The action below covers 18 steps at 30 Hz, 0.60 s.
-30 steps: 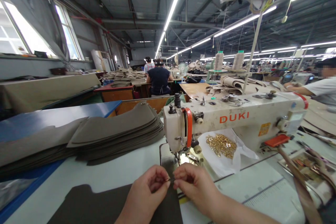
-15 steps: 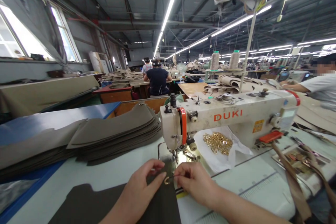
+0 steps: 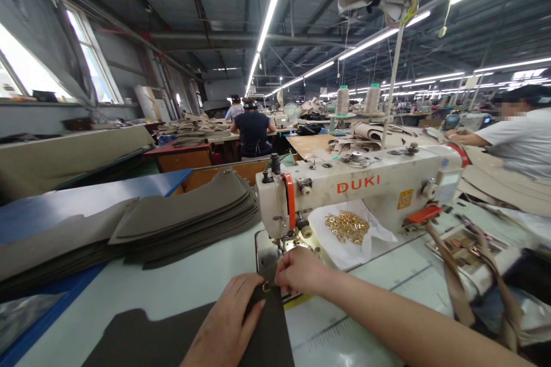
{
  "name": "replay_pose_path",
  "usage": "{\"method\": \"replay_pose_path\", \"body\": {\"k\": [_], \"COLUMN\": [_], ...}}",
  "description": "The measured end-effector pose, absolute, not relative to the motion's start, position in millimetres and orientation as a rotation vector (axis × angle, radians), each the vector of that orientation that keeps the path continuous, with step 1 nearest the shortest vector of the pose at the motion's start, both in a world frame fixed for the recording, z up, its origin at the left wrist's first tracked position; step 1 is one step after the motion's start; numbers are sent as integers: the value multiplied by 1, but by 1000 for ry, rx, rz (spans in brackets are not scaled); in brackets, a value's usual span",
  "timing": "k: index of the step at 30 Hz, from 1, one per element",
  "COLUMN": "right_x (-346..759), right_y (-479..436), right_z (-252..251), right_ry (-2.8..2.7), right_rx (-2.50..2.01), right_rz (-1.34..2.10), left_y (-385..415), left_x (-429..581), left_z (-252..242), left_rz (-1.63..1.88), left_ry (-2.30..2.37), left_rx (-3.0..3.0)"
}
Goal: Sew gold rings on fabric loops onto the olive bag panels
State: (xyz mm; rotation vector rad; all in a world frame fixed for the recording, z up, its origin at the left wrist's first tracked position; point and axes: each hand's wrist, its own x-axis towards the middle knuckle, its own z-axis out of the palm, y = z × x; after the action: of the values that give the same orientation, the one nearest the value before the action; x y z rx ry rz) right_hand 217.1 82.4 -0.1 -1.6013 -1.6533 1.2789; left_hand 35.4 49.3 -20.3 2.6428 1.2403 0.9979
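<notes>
A dark grey sheet panel (image 3: 172, 332) lies on the pale worktop, its upper right end by the foot of the white sewing machine (image 3: 361, 175). My left hand (image 3: 228, 315) rests flat on the panel, thumb apart from the fingers. Just past its fingertips is a small gold ring (image 3: 266, 287), open-sided to the eye, on the panel. Right of the ring, my right hand (image 3: 299, 272) is closed in a pinch below the needle area; whatever its fingertips hold is hidden. Several gold rings (image 3: 346, 225) lie piled on white paper (image 3: 321, 218) beneath the machine arm.
Stacked dark panels (image 3: 185, 215) stand on the left, near a blue-edged board (image 3: 172, 180). To the right are a tray (image 3: 447, 264) of small parts and hanging brown straps (image 3: 451, 292). A co-worker (image 3: 516, 137) sits at far right; another person (image 3: 253, 132) is ahead.
My right hand has moved up and left, closer to the machine foot. My left hand has flattened onto the panel, its fingers lower beside the gold ring. The view has shifted slightly right.
</notes>
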Motion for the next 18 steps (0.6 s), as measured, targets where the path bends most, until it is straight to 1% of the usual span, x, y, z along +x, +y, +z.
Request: {"method": "replay_pose_path", "body": {"k": [5,10,15,18], "right_x": [214,210,211,220], "right_y": [86,92,95,85], "right_z": [6,6,6,7], "right_ry": [-1736,-1799,-1890,-1955], "right_rx": [-1682,-1720,-1689,-1618], "right_rz": [1264,1264,1242,1100], "left_y": [56,59,60,63], "left_x": [51,60,62,61], "left_z": [-11,-12,-14,-15], "left_rz": [970,932,954,916], "left_ry": [1144,1138,1152,1182], "left_rx": [2727,2851,2833,2796]}}
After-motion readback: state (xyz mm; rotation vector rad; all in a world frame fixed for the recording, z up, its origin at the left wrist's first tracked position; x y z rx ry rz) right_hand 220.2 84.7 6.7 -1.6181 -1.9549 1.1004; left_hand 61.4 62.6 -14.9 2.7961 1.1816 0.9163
